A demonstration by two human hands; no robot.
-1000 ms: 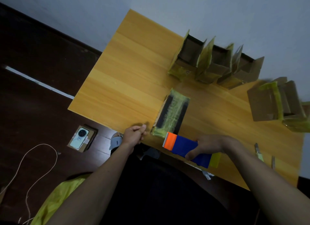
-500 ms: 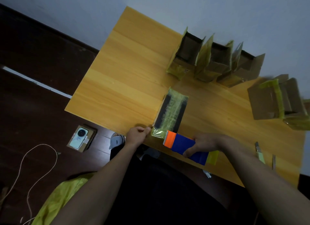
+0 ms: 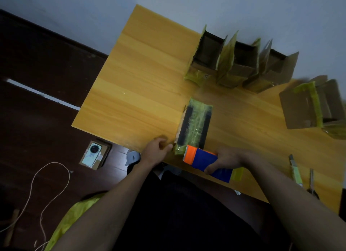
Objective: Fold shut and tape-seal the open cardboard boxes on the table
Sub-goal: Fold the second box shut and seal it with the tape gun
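A small closed box [image 3: 194,125] with yellowish tape along its top lies near the front edge of the wooden table [image 3: 142,78]. My right hand [image 3: 227,160] grips a blue and orange tape dispenser [image 3: 203,161], its toothed orange end at the box's near end. My left hand [image 3: 156,153] pinches the tape at the box's near left corner. Three open boxes [image 3: 237,63] with raised flaps stand in a row at the back.
A larger taped box [image 3: 307,108] sits at the right. A utility knife [image 3: 295,169] and scissors [image 3: 311,183] lie at the table's front right. On the dark floor to the left are a phone box [image 3: 94,155] and a cord [image 3: 48,185].
My left hand has moved right from the table edge to the box's near corner. The dispenser has stayed at the box's near end.
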